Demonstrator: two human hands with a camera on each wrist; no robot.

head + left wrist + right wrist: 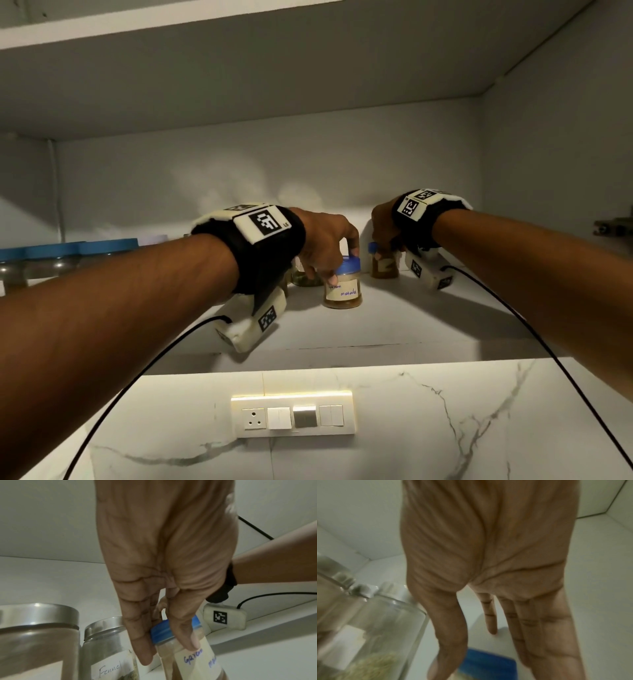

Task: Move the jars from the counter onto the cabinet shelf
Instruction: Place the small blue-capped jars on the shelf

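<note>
Reaching up into the cabinet, we have both hands on the shelf [394, 325]. Our left hand [323, 241] comes down over a small jar with a blue lid [343, 282], whose paper label reads "masala" in blue ink. In the left wrist view the thumb and fingers [142, 639] lie along either side of the lid and upper wall of this jar [187, 653], pinching it from above. The jar stands upright on the shelf, toward the middle.

Our right hand [385, 224] is over a second blue-lidded jar [383, 262], which stands further back and to the right, apart from the first. In the right wrist view the fingers [537, 628] hang down nearly straight and spread, with the blue lid [489, 662] below and between thumb and fingers; that picture is blurred, and we cannot tell whether the fingertips touch the jar.

Just left of the first jar stand taller glass jars with metal lids, one labelled "Fennel" [106, 650] and a bigger one [37, 642] beside it. More jars with blue lids [65, 260] sit at the far left of the shelf. Below the shelf, a marble-patterned wall carries a switch panel [293, 416]. Black cables [137, 377] trail down from the wrist cameras.
</note>
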